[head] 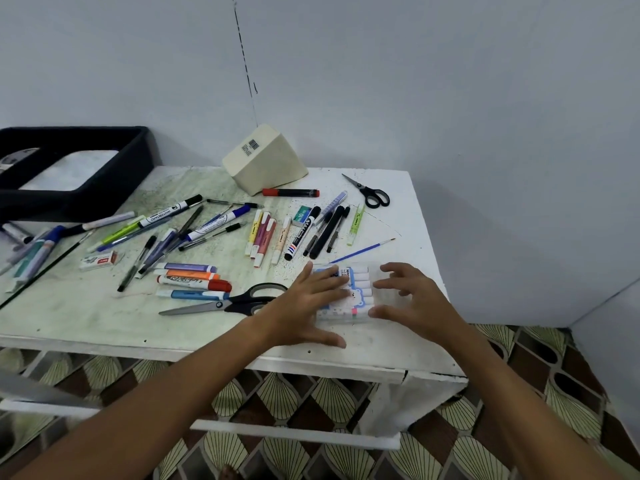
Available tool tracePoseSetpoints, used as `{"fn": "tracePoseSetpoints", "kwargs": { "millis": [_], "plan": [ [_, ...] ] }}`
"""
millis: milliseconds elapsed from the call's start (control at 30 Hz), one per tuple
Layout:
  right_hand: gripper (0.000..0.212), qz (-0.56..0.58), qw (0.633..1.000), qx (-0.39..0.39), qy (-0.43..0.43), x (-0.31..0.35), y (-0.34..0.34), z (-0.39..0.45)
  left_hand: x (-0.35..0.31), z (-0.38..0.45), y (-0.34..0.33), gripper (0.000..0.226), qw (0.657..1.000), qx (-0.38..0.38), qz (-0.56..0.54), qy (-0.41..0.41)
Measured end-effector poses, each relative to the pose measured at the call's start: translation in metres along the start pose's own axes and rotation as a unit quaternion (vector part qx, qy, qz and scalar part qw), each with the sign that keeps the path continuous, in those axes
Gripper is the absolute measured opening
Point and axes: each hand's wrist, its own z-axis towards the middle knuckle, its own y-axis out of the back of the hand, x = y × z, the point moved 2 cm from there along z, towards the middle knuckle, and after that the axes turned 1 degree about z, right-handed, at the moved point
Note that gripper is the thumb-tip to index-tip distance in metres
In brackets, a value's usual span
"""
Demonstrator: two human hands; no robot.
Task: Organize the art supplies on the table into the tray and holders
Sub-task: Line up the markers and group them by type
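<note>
Both hands over a marker pack on the white table [104, 323]

Navy tray [79, 188] far left, cream holder [266, 161] toppled. Left hand [304, 306], fingers spread, rests on the pack of pastel markers [349, 292] near the front edge; right hand [412, 296] hovers, fingers curved.

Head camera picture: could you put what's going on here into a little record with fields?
setting: white table against a pale wall
left hand: open, fingers resting on the marker pack
right hand: open, fingers spread at the pack's right end
pack: lying flat near the table's front right
tray: black, back left, no supplies seen in it
holder: cream, tipped over at the back
loose items: pens and markers scattered; big scissors left of the pack; small scissors at back right
</note>
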Motion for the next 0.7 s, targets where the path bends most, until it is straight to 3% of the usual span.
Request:
{"fn": "tracePoseSetpoints", "kwargs": {
  "millis": [133,700],
  "plan": [
    [0.058,0.013,0.999,0.028,0.029,-0.01,0.0,-0.006,0.009,-0.004,0.004,0.065,1.0,-0.001,0.001,-0.013],
    [0.061,-0.062,0.985,-0.064,0.15,-0.023,-0.02,-0.011,0.019,-0.001,0.007,0.058,0.989,-0.043,0.113,-0.082]
  ]
}}
